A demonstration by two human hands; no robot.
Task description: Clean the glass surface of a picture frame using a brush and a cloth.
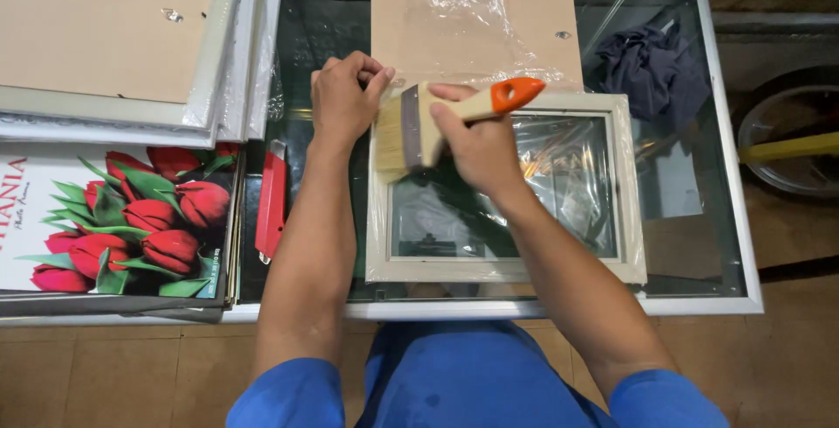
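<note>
- Two bare hands work over a glass-topped desk [725, 218] with a pale metal rim, seen from above.
- The right hand [476, 144] grips a wide paintbrush [419, 127]; its fingers are clamped around the wooden handle just behind the metal band, and the orange handle end sticks out to the right past the knuckles.
- The brush's pale bristles point left and down, over the upper left corner of a cream picture frame [502, 266].
- That frame lies flat on the desk, right in front of the person, with crinkled clear plastic film inside it.
- The left hand [345, 96] is closed, fingers curled together at the frame's upper left corner, just beside the bristles; whether it pinches the film or the frame edge I cannot tell.
- A brown backing board [476, 22] under clear wrap lies just beyond the frame.
- A dark cloth [655, 65] sits bunched at the far right of the desk.
- A red utility knife [271, 201] lies left of the left forearm.
- A print of red tulips [131, 218] and a stack of wrapped frames [114, 35] fill the left side.
</note>
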